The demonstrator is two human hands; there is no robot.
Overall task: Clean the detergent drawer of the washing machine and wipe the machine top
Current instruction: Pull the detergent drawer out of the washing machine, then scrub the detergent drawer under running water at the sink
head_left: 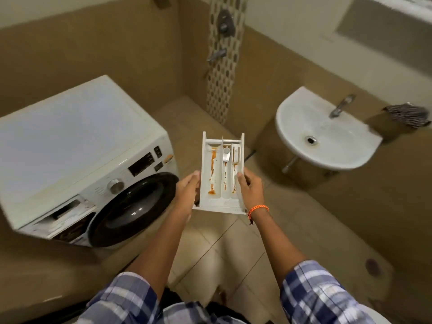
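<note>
The detergent drawer (222, 171) is out of the washing machine (77, 160) and held level in mid-air between the machine and the sink (327, 134), over the floor. The left hand (188, 188) grips its left wall and the right hand (250, 183) its right wall, fingers curled over the rims. It looks like a light, stiff plastic tray with thin dividers that could crack if squeezed. Orange residue streaks the compartments and is probably slick when wet. The long outer walls, near the front end, seem the safest hold.
</note>
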